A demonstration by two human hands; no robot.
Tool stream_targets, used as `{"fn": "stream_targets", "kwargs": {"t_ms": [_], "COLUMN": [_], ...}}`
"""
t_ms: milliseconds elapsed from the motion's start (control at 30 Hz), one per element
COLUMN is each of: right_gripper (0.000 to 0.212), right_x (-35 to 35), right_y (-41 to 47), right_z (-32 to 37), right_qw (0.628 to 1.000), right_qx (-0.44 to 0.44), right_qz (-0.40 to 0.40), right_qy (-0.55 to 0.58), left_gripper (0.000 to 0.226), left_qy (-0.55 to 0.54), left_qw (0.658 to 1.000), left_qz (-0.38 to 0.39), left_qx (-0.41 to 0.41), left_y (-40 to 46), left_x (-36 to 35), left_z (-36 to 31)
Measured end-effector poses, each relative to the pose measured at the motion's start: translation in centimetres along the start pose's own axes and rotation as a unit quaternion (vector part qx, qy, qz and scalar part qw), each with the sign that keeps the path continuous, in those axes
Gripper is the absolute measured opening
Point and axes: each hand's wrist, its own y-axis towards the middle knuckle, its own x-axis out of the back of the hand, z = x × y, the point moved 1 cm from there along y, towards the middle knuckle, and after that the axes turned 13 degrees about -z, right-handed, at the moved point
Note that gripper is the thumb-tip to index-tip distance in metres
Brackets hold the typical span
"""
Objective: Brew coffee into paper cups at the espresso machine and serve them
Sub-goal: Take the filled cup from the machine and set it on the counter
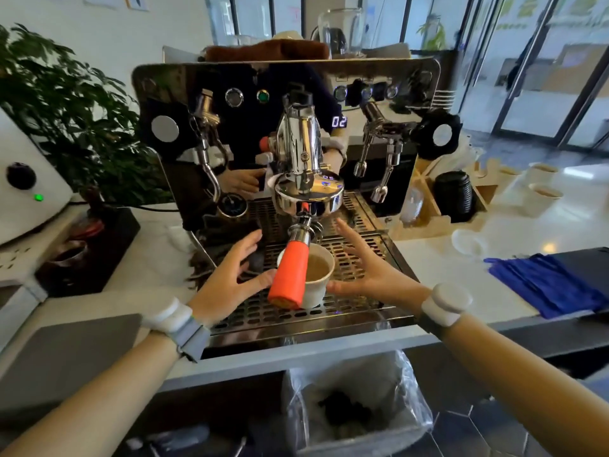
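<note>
A white paper cup (318,285) filled with light brown coffee stands on the perforated drip tray (359,255) of the chrome espresso machine (184,127), directly under the portafilter with its orange handle (290,275), which juts toward the camera and hides the cup's left side. Both hands flank the cup with fingers spread and nearly straight — the left hand (227,275) sits just left of the orange handle, its thumb reaching to the handle's side, and the right hand (369,272) sits just right of the cup, its thumb tip at the cup's lower wall. Neither grip is closed on anything; whether the thumbs truly touch cannot be told. A small display on the machine front reads 02. To the right on the white bench (438,268), three more filled paper cups (543,192) stand well apart from the machine, near a black stack of lids (453,192) and a blue cloth (540,285). A lined waste bin (356,417) sits below the bench edge.
</note>
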Motion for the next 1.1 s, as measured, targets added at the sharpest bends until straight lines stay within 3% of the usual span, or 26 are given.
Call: {"fn": "stream_targets", "kwargs": {"t_ms": [167, 367, 600, 733, 900, 1100], "right_gripper": [0.121, 0.083, 0.079, 0.079, 0.078, 0.075], "right_x": [-2.0, -3.4, -3.8, -3.8, -3.6, -3.0], "right_y": [-0.1, 0.1, 0.2, 0.2, 0.1, 0.2], "right_z": [-1.2, -1.2, -1.9, -2.0, -1.4, 0.1], "right_qw": [0.999, 0.999, 0.998, 0.997, 0.998, 0.998], "right_qx": [-0.044, -0.029, -0.037, -0.044, -0.039, -0.008], "right_qz": [0.029, 0.028, -0.018, -0.024, -0.035, -0.054], "right_qy": [-0.01, -0.006, 0.049, 0.059, 0.047, 0.04], "left_gripper": [0.1, 0.105, 0.082, 0.039, 0.055, 0.047], "left_qy": [0.024, 0.05, 0.026, 0.02, 0.061, 0.017], "left_qw": [0.999, 0.997, 0.998, 0.996, 0.997, 1.0], "left_qz": [0.043, 0.051, 0.049, 0.014, 0.014, -0.005], "left_qx": [0.015, 0.026, 0.037, 0.084, 0.039, 0.005], "left_y": [-0.5, 0.2, 1.0, 2.3, 2.1, 0.9], "left_x": [-0.9, -2.5, -4.0, -5.1, -4.3, -3.5], "left_z": [2.0, 3.6, 4.6, 5.7, 5.4, 0.9]}}
